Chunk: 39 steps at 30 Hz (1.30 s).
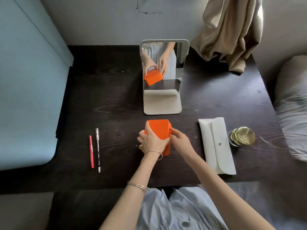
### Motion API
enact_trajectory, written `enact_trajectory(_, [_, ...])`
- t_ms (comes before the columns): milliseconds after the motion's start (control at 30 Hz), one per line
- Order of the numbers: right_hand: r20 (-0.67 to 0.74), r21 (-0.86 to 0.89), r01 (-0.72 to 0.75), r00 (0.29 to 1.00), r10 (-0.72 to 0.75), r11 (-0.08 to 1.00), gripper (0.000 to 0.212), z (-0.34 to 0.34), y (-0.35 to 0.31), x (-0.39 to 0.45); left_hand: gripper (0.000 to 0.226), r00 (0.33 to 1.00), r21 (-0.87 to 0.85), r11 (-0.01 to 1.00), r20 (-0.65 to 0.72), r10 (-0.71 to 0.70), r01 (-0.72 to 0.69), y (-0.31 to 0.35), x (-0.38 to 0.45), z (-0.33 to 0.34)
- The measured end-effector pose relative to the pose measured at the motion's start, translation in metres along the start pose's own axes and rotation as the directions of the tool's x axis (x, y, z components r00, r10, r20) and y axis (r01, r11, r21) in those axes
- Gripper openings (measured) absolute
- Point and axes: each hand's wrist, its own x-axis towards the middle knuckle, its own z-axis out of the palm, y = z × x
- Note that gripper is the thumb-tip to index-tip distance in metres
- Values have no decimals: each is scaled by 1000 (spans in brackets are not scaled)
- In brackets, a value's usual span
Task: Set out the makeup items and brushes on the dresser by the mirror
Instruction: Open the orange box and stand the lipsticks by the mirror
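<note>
Orange pouch (pixel 157 130) held mid-surface, long axis running from the person toward the mirror (pixel 163 63).

Left hand (pixel 152 142) wrapped over its left side, grip clamped; right hand (pixel 178 138) pinched its right edge. Red pencil (pixel 91 151) and white pencil (pixel 98 150) lay parallel to the left; white clutch (pixel 217 145) and gold compact (pixel 244 136) right. Bare dark surface (pixel 116 100) lay between.

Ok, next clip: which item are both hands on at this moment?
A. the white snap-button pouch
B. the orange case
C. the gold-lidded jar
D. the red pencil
B. The left hand grips the orange case from its left side and the right hand pinches its right edge, in front of the mirror; the white pouch, gold-lidded jar and red pencil lie untouched on the dresser.
</note>
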Motion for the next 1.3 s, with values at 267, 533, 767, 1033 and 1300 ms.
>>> enact_trajectory(267, [35, -154, -20, 999, 25, 988, 46, -21, 15, 24, 109, 996, 90, 994, -70, -47, 54, 16, 4, 40])
enact_trajectory(533, [78, -242, -141, 983, 164, 960, 44, -7, 11, 30, 66, 995, 403, 911, -79, -58, 85, 26, 15, 44])
enact_trajectory(767, [91, -58, -227, 969, 231, 972, 28, -6, 14, 37, 118, 1000, 479, 878, 15, 19, -23, 18, 9, 33])
enact_trajectory(1033, [120, -8, -245, 962, 244, 969, 43, -10, 8, 41, 131, 1000, 434, 901, 10, 11, -14, 14, 14, 27])
enact_trajectory(1300, [131, 223, -92, 989, 64, 970, 49, -9, 4, 40, 125, 969, -92, 989, 228, -96, 119, -2, 35, 4])
